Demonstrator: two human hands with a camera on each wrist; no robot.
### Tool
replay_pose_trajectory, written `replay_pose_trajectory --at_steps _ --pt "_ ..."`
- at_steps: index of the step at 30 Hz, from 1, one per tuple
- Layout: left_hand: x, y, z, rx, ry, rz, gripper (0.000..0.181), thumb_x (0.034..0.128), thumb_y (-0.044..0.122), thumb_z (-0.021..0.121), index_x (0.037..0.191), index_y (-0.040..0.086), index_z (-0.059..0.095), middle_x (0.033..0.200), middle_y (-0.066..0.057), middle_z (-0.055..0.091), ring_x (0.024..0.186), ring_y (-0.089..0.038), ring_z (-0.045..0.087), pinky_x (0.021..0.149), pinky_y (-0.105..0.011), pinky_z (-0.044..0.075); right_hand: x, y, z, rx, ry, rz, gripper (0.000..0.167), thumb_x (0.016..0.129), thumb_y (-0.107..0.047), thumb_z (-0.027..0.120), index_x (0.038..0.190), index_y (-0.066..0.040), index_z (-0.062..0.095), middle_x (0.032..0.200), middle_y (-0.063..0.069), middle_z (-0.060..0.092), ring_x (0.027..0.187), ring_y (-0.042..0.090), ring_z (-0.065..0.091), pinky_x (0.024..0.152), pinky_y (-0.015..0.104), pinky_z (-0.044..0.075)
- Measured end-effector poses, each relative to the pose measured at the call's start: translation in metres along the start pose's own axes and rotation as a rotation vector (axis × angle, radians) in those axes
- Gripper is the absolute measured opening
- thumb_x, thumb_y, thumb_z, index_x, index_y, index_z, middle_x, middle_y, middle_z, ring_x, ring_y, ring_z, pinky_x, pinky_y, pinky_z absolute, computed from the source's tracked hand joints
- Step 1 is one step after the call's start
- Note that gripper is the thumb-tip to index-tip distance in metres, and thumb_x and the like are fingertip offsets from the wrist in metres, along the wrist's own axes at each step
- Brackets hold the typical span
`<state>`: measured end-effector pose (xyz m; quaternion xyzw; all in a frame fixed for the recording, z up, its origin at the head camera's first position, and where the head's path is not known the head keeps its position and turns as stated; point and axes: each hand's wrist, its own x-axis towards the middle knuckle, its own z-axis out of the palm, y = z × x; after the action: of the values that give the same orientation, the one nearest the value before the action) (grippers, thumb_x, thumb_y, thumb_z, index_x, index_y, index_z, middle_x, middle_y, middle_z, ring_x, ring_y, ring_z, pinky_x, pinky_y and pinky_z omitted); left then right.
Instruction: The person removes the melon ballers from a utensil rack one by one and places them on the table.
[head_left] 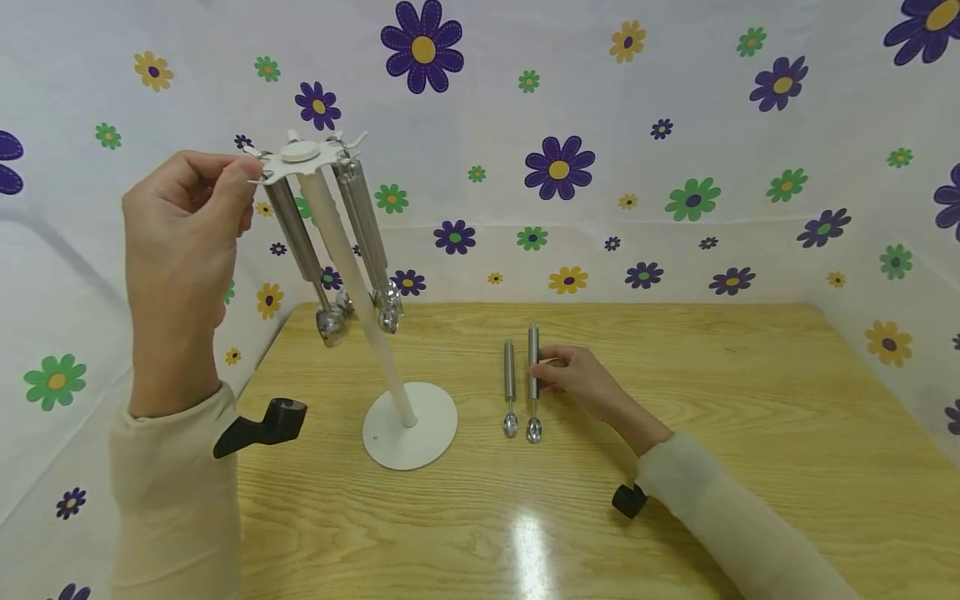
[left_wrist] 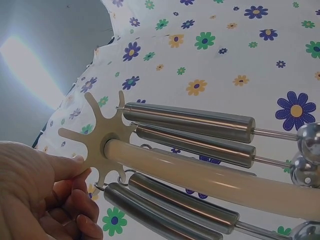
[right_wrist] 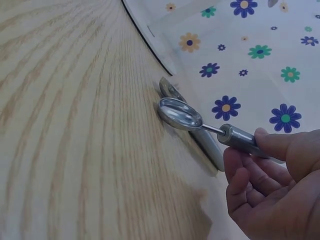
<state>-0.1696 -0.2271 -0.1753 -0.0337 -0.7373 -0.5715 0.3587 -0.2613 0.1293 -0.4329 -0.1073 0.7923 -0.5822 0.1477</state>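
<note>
A white stand (head_left: 322, 217) rises from a round base at the left of the table, with several metal-handled scoops (head_left: 363, 217) hanging from its top hooks. My left hand (head_left: 183, 250) pinches the edge of its star-shaped top (left_wrist: 102, 145) between thumb and fingers. On the table to the right lie two more scoops side by side. The left one (head_left: 510, 371) is untouched. My right hand (head_left: 585, 379) holds the handle of the right scoop (head_left: 534, 358); in the right wrist view thumb and fingers pinch that handle (right_wrist: 240, 139), its bowl pointing away from the hand.
The wooden table (head_left: 712, 392) reaches to a flower-patterned cloth (head_left: 480, 83) at the back and sides. The round white base (head_left: 431, 446) stands left of the two lying scoops. A black wrist camera shows on each sleeve.
</note>
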Motion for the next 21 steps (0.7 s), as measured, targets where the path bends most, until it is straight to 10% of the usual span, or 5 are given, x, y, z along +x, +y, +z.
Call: replay_pose_trajectory --at_steps 21 --pt "0.0 -0.001 0.001 0.011 -0.004 -0.002 0.018 0.1005 0.024 0.07 0.11 0.011 0.076 0.089 -0.003 0.061 0.078 -0.017 0.051 0.058 -0.018 0.038 0.017 0.011 0.008 -0.168 0.063 0.067 0.023 0.101 -0.014 0.068 0.11 0.006 0.074 0.075 0.007 0.069 0.066 0.014 0.061 0.059 0.024 0.05"
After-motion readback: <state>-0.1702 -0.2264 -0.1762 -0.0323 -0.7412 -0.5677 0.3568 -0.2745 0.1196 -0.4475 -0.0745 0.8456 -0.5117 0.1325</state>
